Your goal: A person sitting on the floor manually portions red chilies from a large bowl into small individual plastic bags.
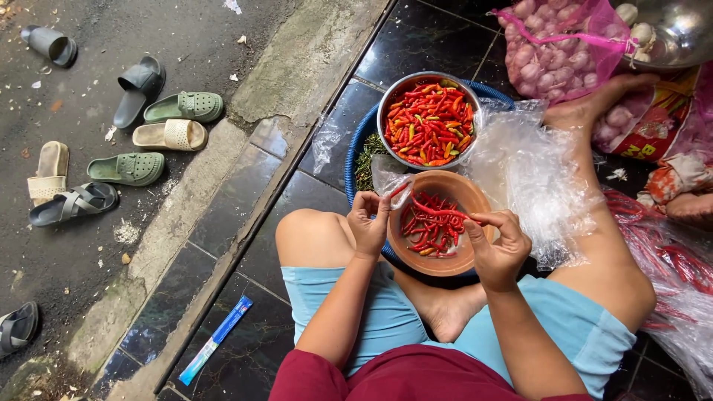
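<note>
The person sat cross-legged on the dark glossy tiled floor (438, 44), in light blue shorts and a dark red top, looking down at both hands. The left hand (369, 221) was curled, its fingertips pressed together on one end of a long red chili pepper (434, 211), right beside the crumpled edge of a small clear plastic bag (390, 178). The right hand (496, 249) was also closed to a pinch, thumb and forefinger gripping the other end of the same pepper, so that it stretched between the two hands.

Both hands hovered just over a round brown plastic bowl (475, 197) resting between the person's knees, partly filled with more red chilies (431, 234). Just beyond it stood a round steel bowl (386, 104) heaped with red, orange and a few green chilies, sitting inside a blue-rimmed basket (350, 167) that held a pile of green stems (366, 160).

A large sheet of crumpled clear plastic (531, 174) lay to the right of the bowls, against the person's right leg. Farther off sat a pink mesh bag of garlic bulbs (557, 52), and a clear bag of red chilies (668, 260) lay at the right edge.

On the grey pavement to the left, well apart, several green, beige and dark sandals (130, 167) lay scattered. A blue and white wrapped stick-shaped packet (215, 340) lay on the tiles near the step.
</note>
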